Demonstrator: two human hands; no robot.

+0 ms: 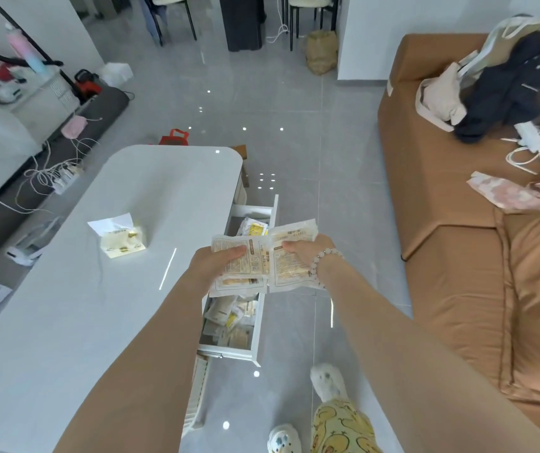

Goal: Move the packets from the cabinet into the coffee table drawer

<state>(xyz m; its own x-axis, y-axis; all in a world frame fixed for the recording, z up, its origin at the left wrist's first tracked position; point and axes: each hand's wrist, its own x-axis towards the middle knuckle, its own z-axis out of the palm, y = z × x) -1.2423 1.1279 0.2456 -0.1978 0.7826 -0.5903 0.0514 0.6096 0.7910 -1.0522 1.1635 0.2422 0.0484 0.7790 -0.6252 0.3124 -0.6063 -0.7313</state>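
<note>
Presently packets (245,268) are pinched by left hand (211,269) & right hand (299,253) over the full drawer (229,352); if released off-centre, pkts could be spilled onto floor (295,338).

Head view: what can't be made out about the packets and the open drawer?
In the head view:
- White pull-out drawer: middle stretch hidden by the left hand, the right hand and the pale printed plastic packets they hold.
- Held packets: overlap hides their count; print too small to read.
- Fingers of both hands: hidden beneath packets.
- Cabinet: out of frame.
</note>
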